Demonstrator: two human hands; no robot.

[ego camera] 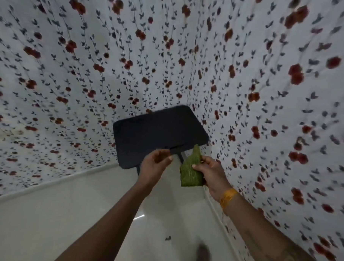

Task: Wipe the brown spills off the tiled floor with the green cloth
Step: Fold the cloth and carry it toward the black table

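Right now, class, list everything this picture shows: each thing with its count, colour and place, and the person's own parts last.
green cloth: one, green, held up in front of the black tray table
black tray table: one, black, standing in the corner, legs partly visible
floral curtains: white with red flowers, covering both walls
tiled floor: pale, glossy, below
brown spills: two visible, dark, on the floor at bottom centre
wristband: one, orange, right wrist
hands: left hand fingers curled, apparently empty; right hand gripping the cloth
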